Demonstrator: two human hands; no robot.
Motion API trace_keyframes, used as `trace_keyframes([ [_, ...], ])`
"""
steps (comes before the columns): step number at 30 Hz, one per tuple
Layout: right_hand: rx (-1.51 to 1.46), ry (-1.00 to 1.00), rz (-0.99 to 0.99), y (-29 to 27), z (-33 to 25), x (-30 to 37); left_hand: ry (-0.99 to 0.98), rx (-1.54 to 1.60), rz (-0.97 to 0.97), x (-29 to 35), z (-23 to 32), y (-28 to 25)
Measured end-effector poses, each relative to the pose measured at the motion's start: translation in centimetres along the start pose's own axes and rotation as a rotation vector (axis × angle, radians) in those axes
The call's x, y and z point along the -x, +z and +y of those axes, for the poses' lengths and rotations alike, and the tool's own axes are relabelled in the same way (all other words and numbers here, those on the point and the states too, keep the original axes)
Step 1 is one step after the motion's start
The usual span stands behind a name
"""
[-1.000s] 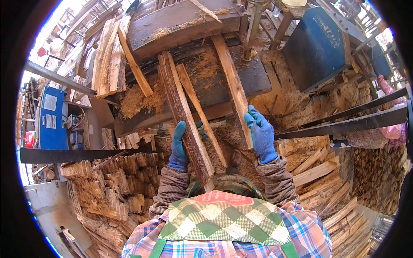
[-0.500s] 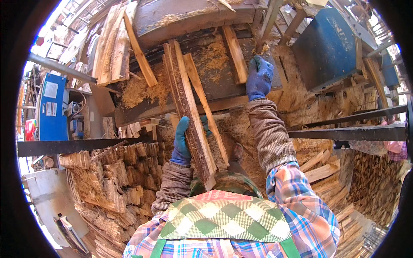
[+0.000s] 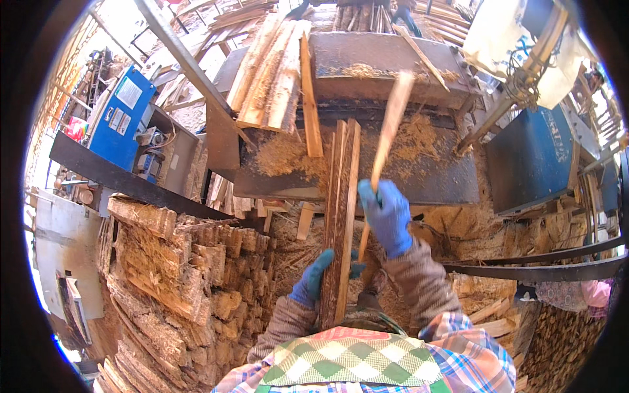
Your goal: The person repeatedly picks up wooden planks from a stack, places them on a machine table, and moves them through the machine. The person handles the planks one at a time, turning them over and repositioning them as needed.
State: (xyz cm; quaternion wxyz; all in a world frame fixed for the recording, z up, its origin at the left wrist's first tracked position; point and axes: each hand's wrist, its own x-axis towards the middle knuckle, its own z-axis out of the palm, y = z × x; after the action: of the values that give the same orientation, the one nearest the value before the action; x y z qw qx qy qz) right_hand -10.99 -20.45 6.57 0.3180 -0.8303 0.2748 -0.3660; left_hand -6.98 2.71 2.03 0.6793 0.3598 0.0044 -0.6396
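My left hand [image 3: 319,275], in a blue-green work glove, is closed around long, narrow wooden slats [image 3: 337,196] with dark bark along them. They stand side by side, pointing away from me, with their near ends at my apron. My right hand [image 3: 388,216], gloved in blue, grips a thin pale wood strip [image 3: 391,121] just right of the slats. The strip tilts, and its far end is smeared by motion. Beyond both hands is a dark metal table [image 3: 426,187] with sawdust [image 3: 282,157] on it.
Several boards [image 3: 272,78] and a narrow slat [image 3: 310,98] rest at the table's far left. Stacked offcuts [image 3: 190,262] rise at my left. A blue machine cabinet [image 3: 128,124] stands left, another blue housing [image 3: 534,160] right. Dark metal bars [image 3: 544,270] run along both sides.
My right hand has come back from the table's right side toward the slats and now holds a strip. The short board near it has gone from its place. The view has shifted, and the held slats stand straighter.
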Motion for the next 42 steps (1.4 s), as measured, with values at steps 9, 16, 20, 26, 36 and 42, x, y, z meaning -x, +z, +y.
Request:
trace_keyframes([
  [9, -0.275, 0.426, -0.458, 12.1, 0.3, -18.9, -0.108, 0.41, -0.089, 3.3, 0.1, -1.5],
  [16, -0.553, 0.436, -0.259, 13.0, 3.5, -19.4, -0.104, 0.354, -0.131, 2.4, 0.7, -3.3],
  [20, -0.07, 0.431, -0.405, 10.9, -3.9, -21.3, -0.12, 0.366, -0.087, 2.8, 1.4, -3.4],
  [26, -0.319, 0.311, -0.338, 15.6, -4.1, -23.1, -0.1, 0.395, -0.019, 3.2, 1.6, -3.1],
  [36, -0.161, -0.018, 0.05, -7.7, 3.1, -41.3, -0.144, 0.173, -0.023, 1.3, 3.0, -1.3],
  [42, -0.661, 0.172, -0.236, -8.6, 6.4, -14.4, 0.002, 0.065, -0.231, -5.1, 4.5, 0.9],
])
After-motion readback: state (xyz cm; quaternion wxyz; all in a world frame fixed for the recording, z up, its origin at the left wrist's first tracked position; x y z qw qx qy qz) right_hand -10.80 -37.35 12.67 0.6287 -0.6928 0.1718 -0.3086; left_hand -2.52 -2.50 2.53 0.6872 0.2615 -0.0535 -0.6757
